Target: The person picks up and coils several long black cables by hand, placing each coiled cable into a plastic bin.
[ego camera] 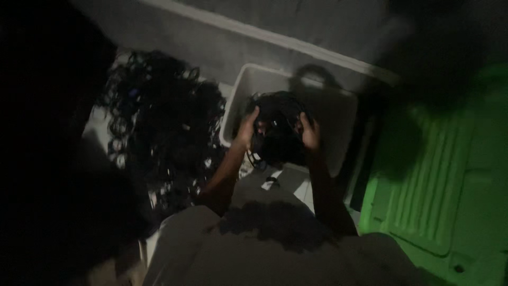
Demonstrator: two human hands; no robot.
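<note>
The scene is dim and blurred. My left hand [247, 128] and my right hand [309, 132] grip opposite sides of a coiled bundle of black cable [278, 127], held above the near edge of a pale grey plastic bin [338, 122]. A loose loop of the cable hangs below the bundle, near my left wrist. Both forearms reach forward from the lower middle of the view.
A large tangled heap of black cables [159, 122] lies on the floor to the left of the bin. A green plastic panel [439, 180] stands to the right. A small pale object [271, 181] lies on the floor below my hands. A wall runs behind the bin.
</note>
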